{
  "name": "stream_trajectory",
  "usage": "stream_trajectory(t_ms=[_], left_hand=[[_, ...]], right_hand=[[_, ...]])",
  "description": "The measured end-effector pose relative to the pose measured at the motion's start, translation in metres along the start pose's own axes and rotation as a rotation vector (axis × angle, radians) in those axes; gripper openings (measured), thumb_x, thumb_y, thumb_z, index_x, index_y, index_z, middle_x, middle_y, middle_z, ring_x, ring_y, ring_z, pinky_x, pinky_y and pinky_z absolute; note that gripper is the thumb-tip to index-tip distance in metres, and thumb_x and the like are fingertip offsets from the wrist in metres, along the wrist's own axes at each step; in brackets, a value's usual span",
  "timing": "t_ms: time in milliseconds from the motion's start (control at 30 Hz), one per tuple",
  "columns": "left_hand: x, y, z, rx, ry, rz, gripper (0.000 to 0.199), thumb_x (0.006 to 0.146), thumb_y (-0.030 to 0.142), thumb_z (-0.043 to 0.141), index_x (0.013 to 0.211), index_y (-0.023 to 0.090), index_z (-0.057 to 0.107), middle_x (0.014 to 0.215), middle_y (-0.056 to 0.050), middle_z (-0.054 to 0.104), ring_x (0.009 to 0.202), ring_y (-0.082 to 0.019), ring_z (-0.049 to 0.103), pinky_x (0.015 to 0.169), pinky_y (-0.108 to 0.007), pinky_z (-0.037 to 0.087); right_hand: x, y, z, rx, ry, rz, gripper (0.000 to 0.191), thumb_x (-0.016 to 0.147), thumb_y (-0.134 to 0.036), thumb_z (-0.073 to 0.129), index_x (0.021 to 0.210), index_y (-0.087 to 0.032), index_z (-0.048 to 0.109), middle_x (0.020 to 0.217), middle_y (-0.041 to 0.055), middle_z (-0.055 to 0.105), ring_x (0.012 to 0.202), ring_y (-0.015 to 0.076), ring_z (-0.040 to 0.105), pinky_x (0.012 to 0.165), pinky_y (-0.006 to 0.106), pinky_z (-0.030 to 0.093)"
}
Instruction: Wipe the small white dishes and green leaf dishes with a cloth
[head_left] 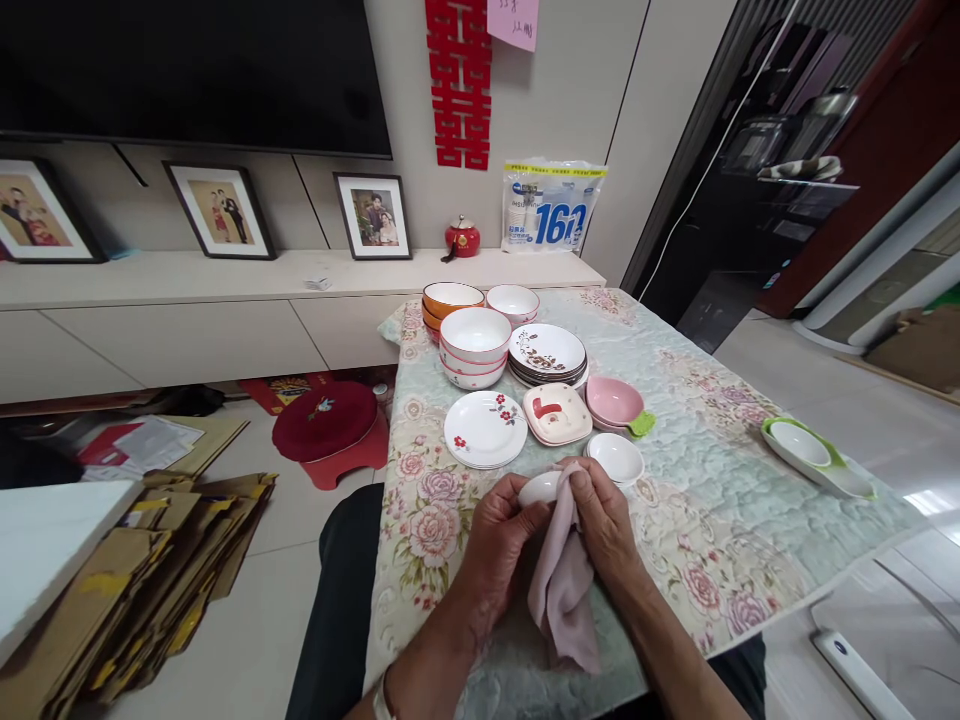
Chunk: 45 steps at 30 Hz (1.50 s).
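Observation:
Near the table's front edge, my left hand (501, 535) grips a small white dish (538, 489) by its left side. A pinkish-grey cloth (564, 585) hangs from my right hand (606, 515), whose fingers press it against the dish's right side. Just beyond my hands are small white bowls (616, 458), flowered white plates (486, 430) and a squarish dish (556, 414) with a red figure. Pink bowls (613, 400) with a green handle stand to the right of it. Stacked white bowls (475, 336) and brown-patterned plates (547, 349) are farther back.
Orange-sided bowls (452, 296) and another white bowl (513, 300) stand at the back of the flowered tablecloth (435, 600). A green-edged dish (814, 458) lies far right. Left on the floor are a red stool (327, 420) and flattened cardboard (180, 560).

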<state>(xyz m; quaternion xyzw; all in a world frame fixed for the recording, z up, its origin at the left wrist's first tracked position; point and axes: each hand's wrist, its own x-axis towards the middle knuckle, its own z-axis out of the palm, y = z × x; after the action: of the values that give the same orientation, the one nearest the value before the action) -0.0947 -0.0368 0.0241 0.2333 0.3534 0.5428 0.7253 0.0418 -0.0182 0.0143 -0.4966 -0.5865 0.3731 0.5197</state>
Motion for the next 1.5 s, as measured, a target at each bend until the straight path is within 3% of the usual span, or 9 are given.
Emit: stream_trajectory(t_ms=[133,300,500,667,800,933,1033,1200,1500], left_hand=[[0.002,0.002,0.002,-0.226,-0.029,-0.027,0.038,0.058,0.03,0.091,0.083,0.018,0.066,0.077,0.0,0.07,0.071,-0.015,0.062,0.072,-0.027,0.048],[-0.001,0.005,0.0,-0.117,-0.094,-0.081,0.034,0.06,0.033,0.09,0.074,0.016,0.064,0.071,0.0,0.065,0.068,-0.014,0.057,0.069,-0.026,0.043],[-0.003,0.004,-0.006,0.29,-0.116,-0.016,0.032,0.066,0.038,0.084,0.066,0.016,0.061,0.06,0.004,0.054,0.059,-0.01,0.043,0.057,-0.024,0.032],[0.0,0.002,-0.005,0.173,-0.042,0.011,0.03,0.064,0.035,0.085,0.066,0.016,0.062,0.06,0.004,0.056,0.058,-0.01,0.045,0.057,-0.023,0.035],[0.001,-0.001,-0.001,-0.028,0.018,-0.027,0.034,0.058,0.033,0.089,0.066,0.016,0.061,0.06,0.004,0.06,0.058,-0.01,0.048,0.058,-0.023,0.038],[-0.001,-0.001,0.0,-0.046,-0.032,-0.082,0.035,0.059,0.034,0.09,0.068,0.016,0.061,0.062,0.003,0.062,0.058,-0.01,0.05,0.059,-0.024,0.039],[-0.002,0.0,-0.002,0.079,-0.109,-0.114,0.035,0.062,0.036,0.088,0.068,0.016,0.059,0.063,0.002,0.061,0.059,-0.011,0.05,0.059,-0.024,0.038],[-0.003,0.001,-0.003,0.4,-0.134,-0.008,0.029,0.068,0.032,0.082,0.065,0.015,0.059,0.06,0.004,0.052,0.059,-0.01,0.042,0.055,-0.023,0.033],[0.002,-0.003,0.001,-0.233,-0.094,-0.024,0.03,0.063,0.028,0.088,0.078,0.016,0.065,0.07,0.001,0.066,0.067,-0.013,0.058,0.066,-0.024,0.045]], right_hand=[[0.0,-0.001,-0.001,0.128,-0.064,0.085,0.034,0.088,-0.052,0.061,0.098,-0.02,0.063,0.083,0.0015,0.064,0.075,0.0174,0.058,0.068,0.027,0.048],[-0.004,0.003,-0.003,0.282,-0.044,0.222,0.036,0.091,-0.055,0.056,0.08,-0.02,0.057,0.063,-0.0037,0.051,0.055,0.0122,0.045,0.051,0.024,0.039],[-0.005,0.0,-0.008,-0.169,0.047,-0.059,0.034,0.092,-0.045,0.056,0.07,-0.02,0.06,0.056,-0.0034,0.051,0.053,0.0125,0.045,0.052,0.025,0.037],[-0.004,-0.003,-0.005,-0.233,0.006,-0.207,0.018,0.088,-0.038,0.058,0.091,-0.021,0.064,0.079,0.0014,0.067,0.071,0.0177,0.062,0.066,0.027,0.048],[0.0,-0.004,0.0,-0.17,-0.037,-0.145,0.022,0.087,-0.04,0.059,0.096,-0.021,0.062,0.084,0.0018,0.068,0.076,0.0184,0.062,0.068,0.027,0.049],[0.002,0.0,0.0,-0.078,0.008,0.002,0.034,0.094,-0.047,0.05,0.074,-0.021,0.056,0.063,-0.0031,0.052,0.058,0.0131,0.047,0.054,0.024,0.04],[0.001,0.002,-0.002,-0.047,0.021,0.065,0.043,0.095,-0.05,0.048,0.064,-0.021,0.048,0.057,-0.0046,0.042,0.053,0.0114,0.039,0.05,0.024,0.034],[-0.003,0.0,-0.006,-0.226,0.005,-0.05,0.04,0.094,-0.046,0.05,0.063,-0.02,0.051,0.056,-0.0042,0.043,0.054,0.0114,0.04,0.052,0.025,0.032],[0.003,-0.007,-0.001,0.035,-0.086,0.045,0.033,0.088,-0.05,0.059,0.074,-0.02,0.056,0.065,-0.0034,0.048,0.06,0.0125,0.044,0.054,0.024,0.036]])
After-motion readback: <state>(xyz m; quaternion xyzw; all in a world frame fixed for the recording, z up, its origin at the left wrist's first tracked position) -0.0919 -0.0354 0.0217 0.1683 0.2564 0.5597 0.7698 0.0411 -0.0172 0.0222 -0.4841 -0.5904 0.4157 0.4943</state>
